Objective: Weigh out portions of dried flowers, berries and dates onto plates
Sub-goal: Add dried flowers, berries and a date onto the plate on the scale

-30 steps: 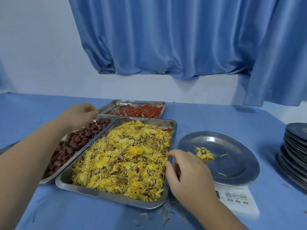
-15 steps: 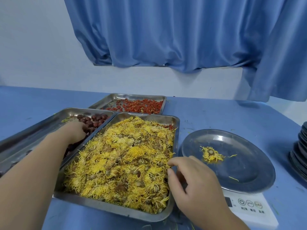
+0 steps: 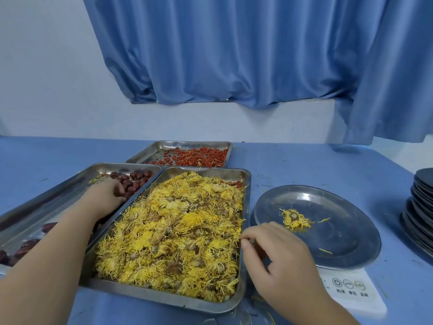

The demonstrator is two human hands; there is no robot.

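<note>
Left hand (image 3: 105, 198): a second ago it hung above the far end of the date tray (image 3: 46, 200); now it is down inside it, knuckles up, fingers curled into the dates (image 3: 136, 177). The fingertips are buried among the fruit, so it cannot be told whether any date is gripped yet.

Right hand (image 3: 278, 254): has hardly moved. It stays at the right rim of the flower tray (image 3: 164, 300), fingers bent, thumb and forefinger drawn close together at the edge of the flowers (image 3: 178, 231). Whether a petal or a strand is pinched between them cannot be told.

Outward: the plate (image 3: 339, 231) sits on the scale (image 3: 351, 294), just right of the flower tray. It carries one flower head (image 3: 295, 218) and a few loose petals, the same as a second ago. Berries (image 3: 199, 157) lie in the far tray, untouched. Stack of plates (image 3: 419, 207) stands at the right edge of the table (image 3: 304, 165).

Reading: the only real change is the left hand's drop into the dates. Judged from that, dates are likely the next thing bound for the plate. The flower portion looks barely begun, and nothing new has reached the scale.
</note>
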